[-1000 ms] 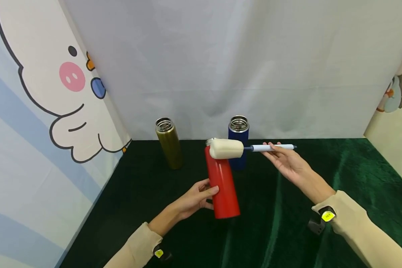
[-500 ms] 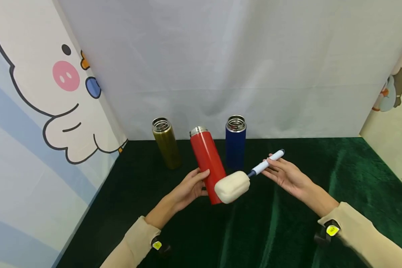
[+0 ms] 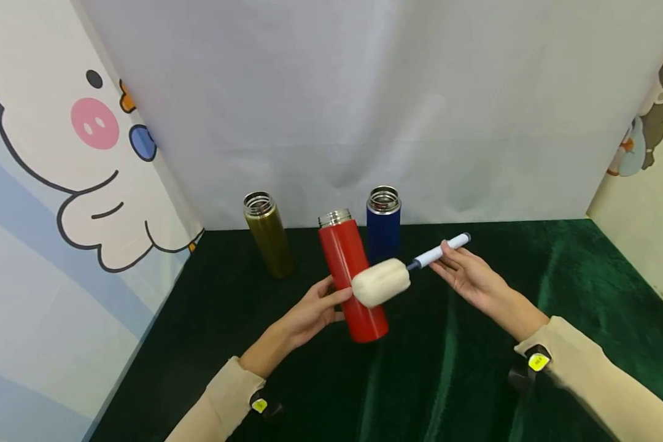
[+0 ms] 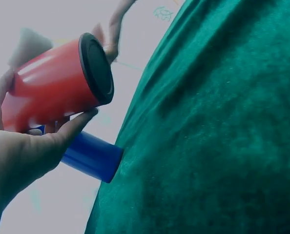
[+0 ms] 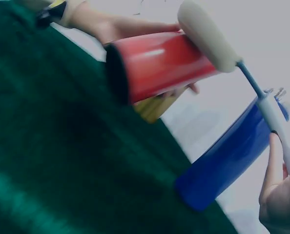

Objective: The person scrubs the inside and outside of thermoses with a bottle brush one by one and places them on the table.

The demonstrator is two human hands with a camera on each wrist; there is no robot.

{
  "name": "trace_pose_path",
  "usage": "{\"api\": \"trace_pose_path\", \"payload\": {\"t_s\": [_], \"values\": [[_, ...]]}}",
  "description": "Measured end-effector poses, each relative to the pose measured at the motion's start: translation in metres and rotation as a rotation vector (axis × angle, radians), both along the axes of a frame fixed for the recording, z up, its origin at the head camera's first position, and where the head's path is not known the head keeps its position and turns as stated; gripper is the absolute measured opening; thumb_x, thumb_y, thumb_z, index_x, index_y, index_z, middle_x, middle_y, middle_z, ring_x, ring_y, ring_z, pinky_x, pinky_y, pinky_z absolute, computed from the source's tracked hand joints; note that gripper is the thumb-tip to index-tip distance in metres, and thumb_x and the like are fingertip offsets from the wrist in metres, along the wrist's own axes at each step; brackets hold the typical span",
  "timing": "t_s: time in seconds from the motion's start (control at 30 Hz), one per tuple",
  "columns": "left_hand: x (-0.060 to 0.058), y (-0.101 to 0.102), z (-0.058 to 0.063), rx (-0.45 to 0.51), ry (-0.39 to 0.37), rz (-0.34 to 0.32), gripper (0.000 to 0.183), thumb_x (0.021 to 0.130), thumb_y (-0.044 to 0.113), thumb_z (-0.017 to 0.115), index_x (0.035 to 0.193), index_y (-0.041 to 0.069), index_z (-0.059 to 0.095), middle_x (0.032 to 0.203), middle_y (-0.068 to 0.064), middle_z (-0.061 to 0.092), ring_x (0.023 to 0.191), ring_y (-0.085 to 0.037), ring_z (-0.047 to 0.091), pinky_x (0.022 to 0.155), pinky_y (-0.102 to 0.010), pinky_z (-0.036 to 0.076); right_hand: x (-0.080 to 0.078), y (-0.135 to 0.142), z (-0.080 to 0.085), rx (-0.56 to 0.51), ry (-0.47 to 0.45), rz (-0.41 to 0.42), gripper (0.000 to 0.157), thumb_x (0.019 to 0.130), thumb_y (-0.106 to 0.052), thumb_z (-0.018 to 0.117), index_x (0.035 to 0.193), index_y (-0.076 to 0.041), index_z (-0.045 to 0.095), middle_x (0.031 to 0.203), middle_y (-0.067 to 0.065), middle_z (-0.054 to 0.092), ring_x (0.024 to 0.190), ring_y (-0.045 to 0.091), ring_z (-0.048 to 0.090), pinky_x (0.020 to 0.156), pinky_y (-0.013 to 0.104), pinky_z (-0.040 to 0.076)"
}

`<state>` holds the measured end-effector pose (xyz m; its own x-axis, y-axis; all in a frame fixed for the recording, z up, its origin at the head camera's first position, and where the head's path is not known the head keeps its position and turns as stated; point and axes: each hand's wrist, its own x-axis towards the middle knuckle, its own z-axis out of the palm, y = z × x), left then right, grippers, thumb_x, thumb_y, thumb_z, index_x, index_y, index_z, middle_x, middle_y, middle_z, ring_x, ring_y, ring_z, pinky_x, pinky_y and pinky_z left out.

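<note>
My left hand [image 3: 315, 310] grips a red bottle [image 3: 345, 255] around its lower middle, holding it tilted above the table. The bottle's steel mouth is uncovered and leans up to the left; its black base shows in the left wrist view. Between thumb and fingers, my right hand [image 3: 471, 276] pinches the pale handle of a sponge bottle brush [image 3: 381, 283]. The brush's cream sponge head lies across the front of the red bottle in the head view, outside its mouth. Whether sponge and bottle touch, I cannot tell.
A blue bottle [image 3: 383, 227] stands open-mouthed at the back, behind the brush. To its left is an olive-gold bottle [image 3: 269, 236], also uncapped. Dark green cloth [image 3: 475, 368] covers the table, and a pale curtain [image 3: 287, 110] hangs behind it.
The brush head has dropped from beside the red bottle's mouth to its side, then risen slightly, its handle now slanting. The red bottle shifted left, then slightly back right. Both hands keep their hold.
</note>
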<state>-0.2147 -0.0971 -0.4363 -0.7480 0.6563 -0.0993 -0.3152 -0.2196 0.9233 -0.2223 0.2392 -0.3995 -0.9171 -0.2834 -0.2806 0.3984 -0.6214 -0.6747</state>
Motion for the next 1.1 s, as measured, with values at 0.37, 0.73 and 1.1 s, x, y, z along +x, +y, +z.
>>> {"api": "trace_pose_path", "payload": {"t_s": [0.37, 0.73, 1.1], "values": [[0.011, 0.0, 0.0, 0.023, -0.016, -0.004, 0.058, 0.107, 0.02, 0.048, 0.161, 0.017, 0.027, 0.155, -0.008, 0.044, 0.13, -0.02, 0.057, 0.107, -0.044, 0.052, -0.007, -0.009, 0.021, -0.333, -0.129, -0.108, 0.033, 0.101, -0.007, 0.057, 0.132, -0.011, 0.044, 0.109, 0.018, 0.07, 0.098, 0.029, 0.076, 0.106, 0.027, 0.051], [0.002, -0.005, 0.009, 0.12, -0.025, 0.104, 0.049, 0.108, 0.02, 0.043, 0.155, 0.01, 0.031, 0.138, 0.001, 0.059, 0.122, -0.015, 0.059, 0.104, -0.037, 0.053, 0.013, -0.004, -0.015, -0.08, -0.078, 0.042, 0.036, 0.106, -0.019, 0.052, 0.134, -0.02, 0.03, 0.116, 0.007, 0.066, 0.105, 0.016, 0.071, 0.1, 0.026, 0.056], [0.0, -0.003, 0.012, 0.029, 0.018, 0.102, 0.05, 0.103, 0.02, 0.052, 0.15, 0.008, 0.039, 0.133, 0.002, 0.061, 0.119, -0.014, 0.061, 0.104, -0.038, 0.051, 0.014, 0.0, -0.033, 0.078, -0.01, 0.059, 0.013, 0.108, -0.027, 0.049, 0.117, -0.017, 0.046, 0.106, -0.001, 0.063, 0.099, 0.009, 0.068, 0.093, 0.022, 0.058]]}}
